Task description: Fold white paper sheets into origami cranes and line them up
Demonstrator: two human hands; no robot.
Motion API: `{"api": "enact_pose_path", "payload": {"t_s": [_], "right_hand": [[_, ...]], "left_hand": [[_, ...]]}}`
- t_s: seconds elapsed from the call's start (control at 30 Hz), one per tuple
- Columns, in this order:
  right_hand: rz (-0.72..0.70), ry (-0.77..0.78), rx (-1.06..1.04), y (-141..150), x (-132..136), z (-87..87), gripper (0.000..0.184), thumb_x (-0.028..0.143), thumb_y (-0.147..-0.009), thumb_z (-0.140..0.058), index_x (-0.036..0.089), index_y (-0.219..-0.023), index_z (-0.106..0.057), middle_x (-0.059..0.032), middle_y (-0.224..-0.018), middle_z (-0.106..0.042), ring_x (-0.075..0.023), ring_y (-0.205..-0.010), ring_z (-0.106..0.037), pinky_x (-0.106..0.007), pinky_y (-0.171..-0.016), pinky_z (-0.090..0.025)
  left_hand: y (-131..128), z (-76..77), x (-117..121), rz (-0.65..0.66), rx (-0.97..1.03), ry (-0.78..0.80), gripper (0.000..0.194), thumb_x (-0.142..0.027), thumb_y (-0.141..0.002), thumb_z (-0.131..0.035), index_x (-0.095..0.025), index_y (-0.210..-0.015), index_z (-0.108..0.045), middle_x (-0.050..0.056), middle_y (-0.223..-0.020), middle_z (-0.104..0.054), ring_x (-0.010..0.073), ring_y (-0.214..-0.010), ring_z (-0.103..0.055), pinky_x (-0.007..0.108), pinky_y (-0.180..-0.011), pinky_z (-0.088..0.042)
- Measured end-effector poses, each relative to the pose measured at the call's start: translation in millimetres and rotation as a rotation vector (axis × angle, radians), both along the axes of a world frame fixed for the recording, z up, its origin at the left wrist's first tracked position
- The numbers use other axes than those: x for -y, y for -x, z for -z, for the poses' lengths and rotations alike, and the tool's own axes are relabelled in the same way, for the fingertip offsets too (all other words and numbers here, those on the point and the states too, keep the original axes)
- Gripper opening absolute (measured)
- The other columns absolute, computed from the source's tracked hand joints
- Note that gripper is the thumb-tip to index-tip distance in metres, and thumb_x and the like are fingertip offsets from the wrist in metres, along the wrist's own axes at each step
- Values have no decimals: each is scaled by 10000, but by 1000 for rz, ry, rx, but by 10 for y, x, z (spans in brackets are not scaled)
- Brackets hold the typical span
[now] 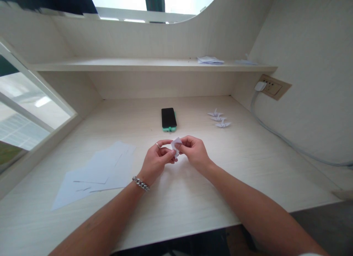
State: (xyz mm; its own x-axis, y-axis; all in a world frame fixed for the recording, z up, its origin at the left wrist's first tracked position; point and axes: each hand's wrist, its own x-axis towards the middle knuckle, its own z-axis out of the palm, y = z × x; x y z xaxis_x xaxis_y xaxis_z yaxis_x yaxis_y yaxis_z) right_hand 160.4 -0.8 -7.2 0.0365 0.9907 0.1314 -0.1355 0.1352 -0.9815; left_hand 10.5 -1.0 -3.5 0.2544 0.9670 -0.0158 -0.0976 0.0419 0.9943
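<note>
A small folded piece of white paper is held up between my two hands, over the middle of the desk. My left hand pinches its lower left side with the thumb and fingers; a ring and a chain bracelet are on that hand and wrist. On the other side, my right hand grips the upper right edge between thumb and forefinger. Fingers cover part of the paper, so its full shape is hidden. Three folded paper cranes stand in a row farther back on the right.
Just beyond my hands lies a phone in a green case. Loose white paper sheets overlap at the left. Folded papers rest on the shelf. A grey cable runs from the wall socket along the right.
</note>
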Motion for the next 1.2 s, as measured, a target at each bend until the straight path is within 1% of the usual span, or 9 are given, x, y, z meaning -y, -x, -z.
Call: {"api": "enact_pose_path", "payload": {"t_s": [0.17,0.3,0.5,0.7,0.8,0.93,1.03,1.1,1.2], "right_hand": [[30,-26,-19,16,8,-13,291,427,-641,-777,167,-697,-659,-14,-620,-655,-153,-583,-591,-307,-591,-501],[47,-40,-35,26,4,16,268,401,-657,-773,164,-703,-657,-11,-622,-648,-148,-582,-585,-294,-578,-486],[89,-56,-2,21,-7,32,242,385,-681,-757,165,-715,-661,-10,-624,-641,-144,-578,-573,-286,-565,-472],[108,-71,3,28,-1,19,216,360,-690,-750,163,-709,-663,-4,-613,-627,-136,-573,-553,-271,-550,-456],[115,-88,7,29,-9,37,210,357,-700,-742,162,-712,-668,-4,-616,-628,-131,-567,-548,-265,-545,-447],[147,-99,5,-3,-41,45,218,363,-698,-743,158,-725,-672,-6,-628,-634,-131,-585,-554,-264,-564,-447],[172,-90,3,-43,-62,39,226,364,-689,-750,156,-735,-676,-11,-645,-644,-134,-598,-562,-268,-577,-453],[170,-87,0,-57,-63,39,225,360,-689,-751,154,-742,-680,-16,-659,-650,-134,-602,-563,-270,-582,-456],[145,-81,6,-48,-48,44,219,353,-688,-751,152,-735,-680,-16,-654,-646,-130,-593,-556,-269,-580,-456]], "left_hand": [[-23,-20,7,-21,-30,-34,468,-325,-683,-776,-127,-1058,-580,-3,-602,-669,141,-557,-634,250,-556,-505],[-34,-27,11,-40,-61,-65,444,-301,-692,-770,-121,-1048,-575,-14,-590,-656,125,-539,-616,235,-542,-492],[-46,-23,44,-21,20,-4,435,-271,-696,-761,-122,-1056,-566,6,-656,-680,141,-592,-644,265,-592,-520],[-56,-14,51,-19,9,-1,419,-247,-697,-762,-124,-1047,-569,-3,-634,-671,137,-579,-630,256,-581,-501],[-57,-5,50,-6,36,22,431,-223,-683,-769,-130,-1053,-568,-7,-630,-667,138,-585,-625,257,-589,-492],[-56,-7,74,26,88,74,493,-168,-636,-787,-137,-1076,-567,-15,-634,-661,117,-574,-593,243,-589,-472],[-59,-15,93,44,72,102,516,-147,-616,-794,-137,-1081,-570,-4,-654,-669,115,-580,-584,242,-593,-467],[-64,-13,92,47,53,113,470,-177,-627,-796,-137,-1046,-586,5,-672,-670,120,-596,-591,246,-598,-469],[-67,9,70,57,35,128,298,-312,-710,-750,-129,-907,-623,31,-698,-665,129,-632,-601,255,-616,-473]]}}
